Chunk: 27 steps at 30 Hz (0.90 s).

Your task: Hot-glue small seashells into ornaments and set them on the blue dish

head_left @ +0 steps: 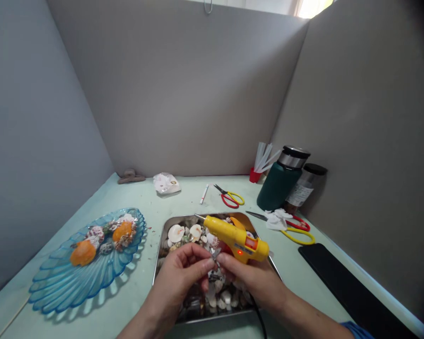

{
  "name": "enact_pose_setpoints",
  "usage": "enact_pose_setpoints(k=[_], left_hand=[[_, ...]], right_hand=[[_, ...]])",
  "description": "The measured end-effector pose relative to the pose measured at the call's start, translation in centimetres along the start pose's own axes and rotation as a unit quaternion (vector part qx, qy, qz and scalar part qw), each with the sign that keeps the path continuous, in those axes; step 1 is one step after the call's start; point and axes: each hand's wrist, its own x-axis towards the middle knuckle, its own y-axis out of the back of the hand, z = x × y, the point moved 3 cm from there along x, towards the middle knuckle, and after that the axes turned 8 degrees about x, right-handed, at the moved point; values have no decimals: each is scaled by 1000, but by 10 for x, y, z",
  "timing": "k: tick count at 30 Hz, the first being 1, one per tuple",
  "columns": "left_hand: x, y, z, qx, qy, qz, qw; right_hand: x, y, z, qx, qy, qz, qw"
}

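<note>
My right hand [265, 278] is wrapped round a yellow hot glue gun [229, 233], its nozzle pointing to the upper left and a red light glowing on its side. With thumb and fingertips, my left hand [180, 270] pinches a small greyish-white shell [215, 254]; the right thumb and fingertip meet it from the other side. Both hands are above a metal tray [157, 263] of mixed seashells [176, 233], which they partly hide. On the left, a blue fan-shaped dish [102, 280] carries orange shells [83, 253], spotted shells and white ones in a cluster.
Behind the tray lie a crumpled plastic bag [166, 183], a white stick [204, 194] and red-and-yellow scissors [229, 197]. To the right are glue sticks in a red cup [254, 175], a green bottle [281, 181], a jar [300, 190], larger scissors [298, 235] with white tissue, and a black phone [342, 282].
</note>
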Motion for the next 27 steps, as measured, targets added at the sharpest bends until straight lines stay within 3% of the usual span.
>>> enact_pose_setpoints(k=[5, 8, 10, 12, 14, 16, 19, 22, 27], left_hand=[[-2, 2, 11, 36, 13, 7, 999], [-2, 17, 21, 111, -11, 37, 993], [-2, 31, 27, 211, -55, 79, 973], [-1, 40, 32, 365, -115, 111, 917], [-2, 42, 33, 507, -173, 119, 836], [-1, 39, 30, 603, -206, 76, 767], [1, 31, 19, 691, -205, -33, 692], [3, 29, 12, 738, -191, -83, 642], [4, 29, 8, 768, -175, -87, 610]], right_hand=[[-1, 0, 0, 27, -11, 4, 1000], [0, 2, -7, 23, 2, 21, 1000], [1, 2, -11, 25, 5, 29, 999], [2, 1, -13, 28, -3, 34, 999], [2, 1, -13, 27, -11, 36, 999], [2, 1, -13, 16, -7, 38, 999], [0, 2, -12, 1, -11, 38, 999], [-1, 3, -12, -10, -27, 38, 999], [-1, 2, -10, -21, -41, 36, 998]])
